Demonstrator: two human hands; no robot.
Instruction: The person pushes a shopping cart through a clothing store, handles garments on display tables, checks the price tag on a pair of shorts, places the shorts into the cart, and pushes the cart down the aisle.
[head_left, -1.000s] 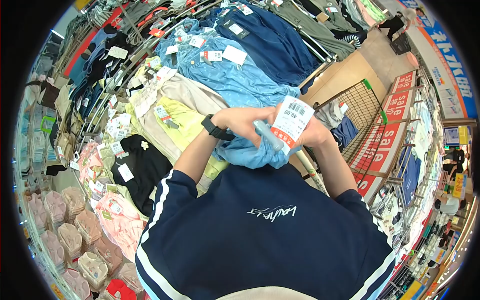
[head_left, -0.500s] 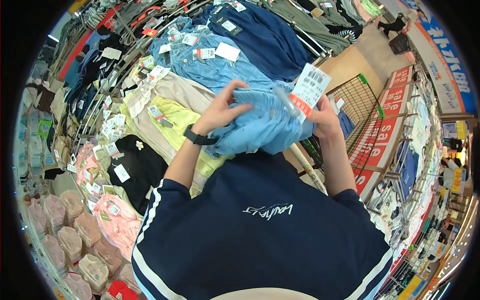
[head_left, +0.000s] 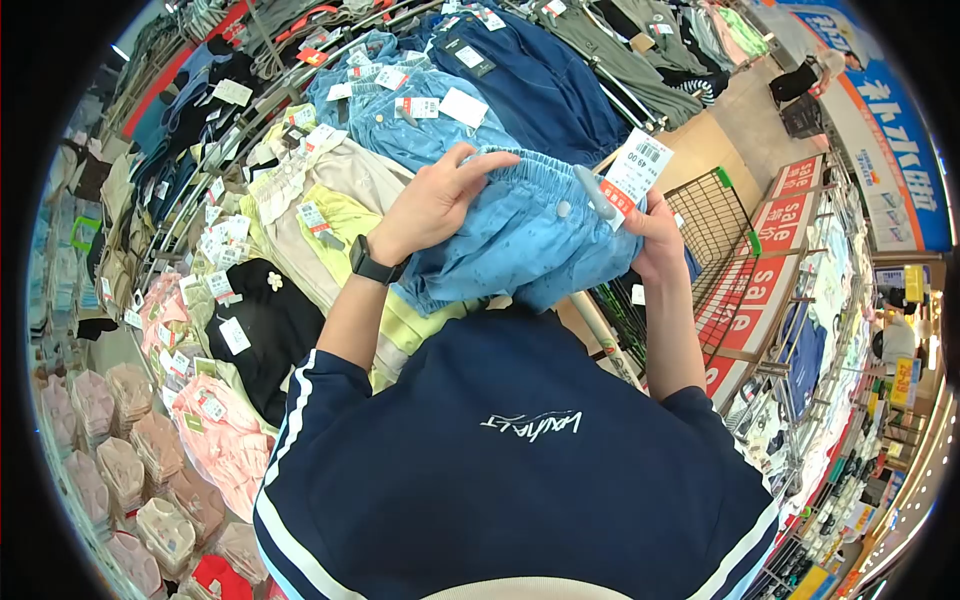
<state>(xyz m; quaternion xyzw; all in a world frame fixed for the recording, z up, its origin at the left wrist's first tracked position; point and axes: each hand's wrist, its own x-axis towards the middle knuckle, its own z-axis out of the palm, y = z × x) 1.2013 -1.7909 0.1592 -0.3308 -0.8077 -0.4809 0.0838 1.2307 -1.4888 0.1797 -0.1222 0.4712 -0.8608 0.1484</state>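
Light blue denim pants [head_left: 530, 230] with a gathered elastic waistband and a button are held up in front of my chest. My left hand [head_left: 440, 200], a dark watch on its wrist, grips the left end of the waistband, its index finger lying along the edge. At the other end my right hand [head_left: 660, 240] pinches the waistband, thumb in front near the price tag [head_left: 638, 170]. That white and orange tag stands upright beside a grey security tag [head_left: 592, 192]. The lower part of the pants is folded and partly hidden.
Blue denim [head_left: 410, 125], dark blue pants [head_left: 530, 75], beige pants [head_left: 355, 180] and black clothing [head_left: 262, 325] lie on the display ahead and left. A wire shopping cart [head_left: 705, 210] stands at right, beside red sale signs [head_left: 775, 225]. Stacked pale garments [head_left: 130, 390] sit at lower left.
The pants have been spread wider and flatter, with the waistband stretched between my hands. My left hand has shifted slightly left, and the button and security tag show more clearly.
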